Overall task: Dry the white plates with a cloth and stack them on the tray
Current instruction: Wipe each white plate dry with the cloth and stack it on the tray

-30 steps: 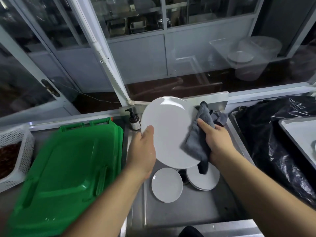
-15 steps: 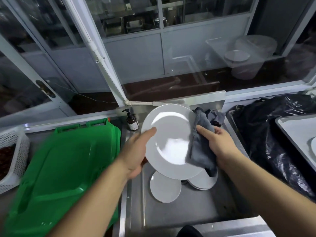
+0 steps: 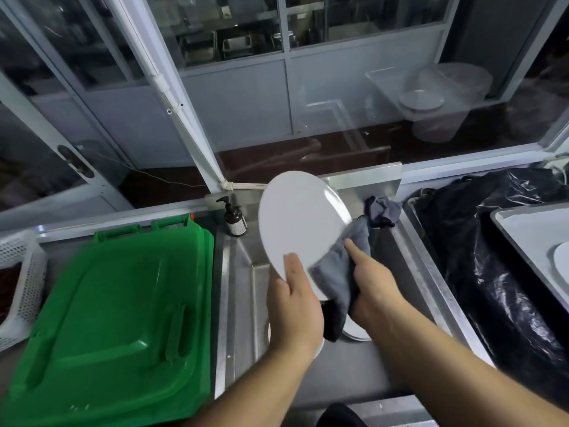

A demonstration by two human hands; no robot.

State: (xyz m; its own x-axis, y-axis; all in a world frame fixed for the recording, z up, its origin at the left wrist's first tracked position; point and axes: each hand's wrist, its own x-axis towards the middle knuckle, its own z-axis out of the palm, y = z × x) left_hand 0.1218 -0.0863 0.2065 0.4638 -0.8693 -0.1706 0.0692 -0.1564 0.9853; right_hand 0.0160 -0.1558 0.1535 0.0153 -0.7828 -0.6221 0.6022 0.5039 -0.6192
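Left grip (image 3: 294, 303) under plate (image 3: 300, 217), right grip (image 3: 368, 286) clutching cloth (image 3: 337, 269)

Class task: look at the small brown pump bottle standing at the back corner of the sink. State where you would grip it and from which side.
Grip the pump bottle around its round body, below the pump head. It stands upright, so approach from the front. A green lid lies to its left, and the tilted white plate held by the left hand is to its right.
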